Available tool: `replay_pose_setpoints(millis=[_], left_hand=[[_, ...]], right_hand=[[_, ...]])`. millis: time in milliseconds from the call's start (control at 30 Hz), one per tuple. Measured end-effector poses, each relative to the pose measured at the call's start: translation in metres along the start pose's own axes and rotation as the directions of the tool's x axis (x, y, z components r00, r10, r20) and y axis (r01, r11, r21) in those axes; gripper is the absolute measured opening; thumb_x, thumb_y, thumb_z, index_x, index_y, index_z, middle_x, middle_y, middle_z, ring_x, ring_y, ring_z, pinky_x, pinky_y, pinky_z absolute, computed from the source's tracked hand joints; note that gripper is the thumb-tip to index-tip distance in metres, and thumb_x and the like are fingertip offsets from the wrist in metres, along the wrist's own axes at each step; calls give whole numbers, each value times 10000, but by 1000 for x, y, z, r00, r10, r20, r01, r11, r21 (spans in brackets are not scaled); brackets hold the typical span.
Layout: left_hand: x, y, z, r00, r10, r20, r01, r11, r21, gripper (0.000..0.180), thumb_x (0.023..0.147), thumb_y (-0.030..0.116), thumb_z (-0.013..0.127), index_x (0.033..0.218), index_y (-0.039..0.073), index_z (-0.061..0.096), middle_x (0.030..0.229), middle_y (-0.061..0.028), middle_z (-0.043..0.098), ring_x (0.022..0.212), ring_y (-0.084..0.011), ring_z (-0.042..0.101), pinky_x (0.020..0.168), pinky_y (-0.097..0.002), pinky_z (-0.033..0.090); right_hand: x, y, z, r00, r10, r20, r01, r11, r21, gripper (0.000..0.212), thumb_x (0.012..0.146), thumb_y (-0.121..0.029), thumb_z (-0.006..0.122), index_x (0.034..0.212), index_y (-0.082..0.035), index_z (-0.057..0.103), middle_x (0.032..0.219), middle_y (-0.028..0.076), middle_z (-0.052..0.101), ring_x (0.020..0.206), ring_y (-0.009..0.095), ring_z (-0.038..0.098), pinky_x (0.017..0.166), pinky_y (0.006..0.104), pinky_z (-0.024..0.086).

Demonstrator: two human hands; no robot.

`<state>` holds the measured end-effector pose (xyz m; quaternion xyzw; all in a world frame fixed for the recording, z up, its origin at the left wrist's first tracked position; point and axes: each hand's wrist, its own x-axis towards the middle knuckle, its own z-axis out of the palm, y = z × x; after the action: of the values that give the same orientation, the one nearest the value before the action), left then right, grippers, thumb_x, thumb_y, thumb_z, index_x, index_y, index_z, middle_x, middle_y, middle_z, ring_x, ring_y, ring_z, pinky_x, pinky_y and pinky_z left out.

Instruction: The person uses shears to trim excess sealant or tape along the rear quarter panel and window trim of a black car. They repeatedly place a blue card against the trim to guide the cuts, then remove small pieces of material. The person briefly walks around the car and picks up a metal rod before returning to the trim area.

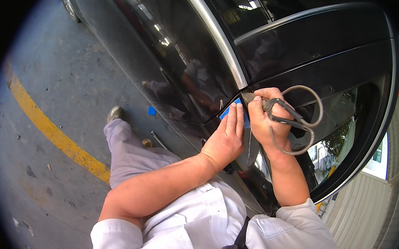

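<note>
My left hand (227,138) lies with its fingers stretched out together, the tips pressing a small blue sheet (225,113) against the black car (166,75) where the silver trim strip (217,25) ends. Right beside it, my right hand (270,120) is closed around a worn hand tool with a greyish flat end (249,97) that meets the bodywork at the trim's lower end. A stiff grey cord (320,99) loops out from this grip. My fingers hide most of the tool, so its exact kind is unclear. A thin wire-like strand (250,144) hangs between my hands.
The car's side window (326,161) and frame curve round on the right. To the left lies a grey floor (65,103) with a yellow painted line (62,134). A small blue piece (151,111) is on the floor by my shoe (114,114). Another car's wheel (69,7) shows at the top.
</note>
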<state>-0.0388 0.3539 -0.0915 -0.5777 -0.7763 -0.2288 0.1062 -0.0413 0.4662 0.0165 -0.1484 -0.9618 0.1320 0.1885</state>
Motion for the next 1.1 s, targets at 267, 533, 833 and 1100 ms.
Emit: replay_pose_setpoints(millis=[267,533,833,1100], left_hand=[[0,-1,0,1000,14,1,-14,1000,20,495,844,180,619,1249,-92,701,1418,-309,572,1355,-496,506,1145,-493,462],[0,0,2,999,27,38,-29,998,55,528,873,188,596,1308,-104,664,1451,-314,550,1375,-504,494,1149,-498,450],[0,1,10,998,53,36,-53,999,-11,564,869,163,598,1352,-130,612,1440,-306,562,1378,-510,492,1158,-520,443],[0,2,12,999,43,-7,-43,999,-27,560,882,166,586,1352,-137,605,1453,-299,554,1383,-515,483,1174,-520,430]], right_hand=[[-3,-3,-3,988,110,107,-121,987,105,62,865,8,682,917,20,652,711,130,689,611,218,700,586,328,554],[-4,-4,3,998,-21,64,19,999,40,62,881,4,670,939,24,664,769,156,718,669,258,727,627,337,582],[-11,-8,9,995,101,8,-101,994,43,64,900,-27,664,950,12,675,770,147,726,660,234,727,611,326,580],[-15,-12,12,997,61,-44,-62,997,-34,77,887,-19,670,955,17,677,762,142,722,648,222,717,617,327,584]])
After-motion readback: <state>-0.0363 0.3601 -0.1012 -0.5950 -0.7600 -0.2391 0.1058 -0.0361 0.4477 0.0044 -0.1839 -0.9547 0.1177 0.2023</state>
